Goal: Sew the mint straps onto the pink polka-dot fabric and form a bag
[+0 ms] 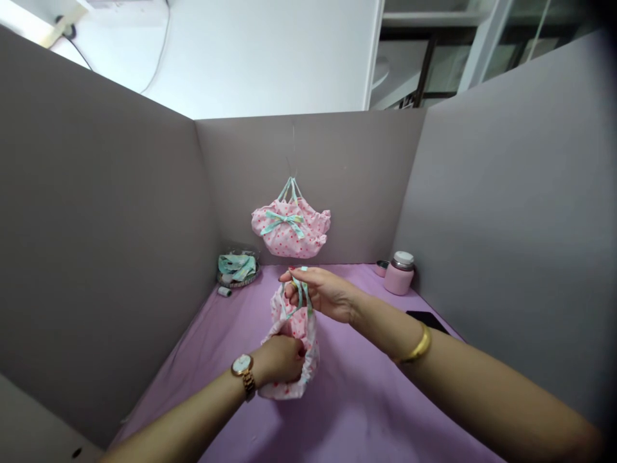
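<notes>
A small pink polka-dot cloth bag (284, 390) with gathered edges hangs in front of me, its mouth facing me. My right hand (328, 292) holds it up by its mint-green straps (309, 301), which loop over the curled fingers. Inside the mouth sits my left hand (283, 360), closed like a fist. Its fingertips are hidden by the cloth, so I cannot see what they grip. Beyond my hands, a similar pink polka-dot bag (294, 245) with a mint bow (285, 220) hangs by its straps against the back panel.
Grey panels (361, 186) enclose a table with a purple cloth (376, 392). At the back left, mint fabric pieces (237, 266) lie in a tray beside a small white roll (224, 291). A pink jar (399, 278), a small pink cup (382, 268) and a flat black object (427, 319) stand right.
</notes>
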The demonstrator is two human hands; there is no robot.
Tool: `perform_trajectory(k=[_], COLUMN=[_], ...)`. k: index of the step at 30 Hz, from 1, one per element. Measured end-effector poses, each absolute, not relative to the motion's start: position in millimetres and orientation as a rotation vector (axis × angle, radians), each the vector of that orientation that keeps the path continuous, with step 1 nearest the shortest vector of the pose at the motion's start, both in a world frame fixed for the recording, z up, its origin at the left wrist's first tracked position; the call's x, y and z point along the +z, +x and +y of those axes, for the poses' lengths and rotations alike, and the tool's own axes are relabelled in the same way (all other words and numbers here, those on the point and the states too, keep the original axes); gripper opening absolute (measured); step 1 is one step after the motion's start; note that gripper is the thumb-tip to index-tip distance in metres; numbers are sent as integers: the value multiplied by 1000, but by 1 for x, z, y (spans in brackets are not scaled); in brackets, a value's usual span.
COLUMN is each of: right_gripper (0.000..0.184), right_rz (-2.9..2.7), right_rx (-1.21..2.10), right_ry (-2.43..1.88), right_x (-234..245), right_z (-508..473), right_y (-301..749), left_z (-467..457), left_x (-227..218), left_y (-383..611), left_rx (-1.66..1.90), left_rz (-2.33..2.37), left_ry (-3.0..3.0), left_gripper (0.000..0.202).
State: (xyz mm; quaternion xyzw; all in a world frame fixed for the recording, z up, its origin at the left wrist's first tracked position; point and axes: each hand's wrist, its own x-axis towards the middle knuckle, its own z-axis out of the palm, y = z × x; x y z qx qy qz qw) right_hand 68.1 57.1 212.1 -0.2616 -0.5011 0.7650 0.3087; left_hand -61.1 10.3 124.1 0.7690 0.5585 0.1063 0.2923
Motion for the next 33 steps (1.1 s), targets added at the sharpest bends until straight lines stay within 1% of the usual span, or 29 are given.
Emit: perform_trajectory(k=[4,7,10,11,14,15,20,24,29,31,33], right_gripper=[18,18,16,15,14,14,18,24,34,33,28], right_rz=[-1270,-1215,-1171,-1165,-1162,-1154,-991,-881,-878,-871,-841], right_rx=[2039,2058,2048,2039,2010,1995,1935,2011,2039,2044,2060], right_ry=[-736,-784,-795,-790,-766,-760,-781,-761,-650,-644,-673], right_x=[211,211,211,211,212,213,213,208,198,192,184], right_z=[64,68,67,65,58,57,50,40,31,37,46], right_y=[78,81,78,76,73,73,81,79,61,53,47], left_z=[5,2,1,3,10,13,24,23,23,23,21], left_x=[134,130,113,107,96,96,111,123,125,124,124], left_y=[-73,-80,-77,-74,-65,-65,-80,-97,-111,-116,-121], left_rx=[408,570,600,586,545,538,514,454,371,348,341], left_rz=[1576,1761,1828,1824,1864,1907,2143,2237,2294,2319,2335], left_ry=[2138,2125,2096,2092,2091,2089,2065,2063,2056,2026,1985], left_gripper=[13,25,35,33,19,18,19,20,21,21,20])
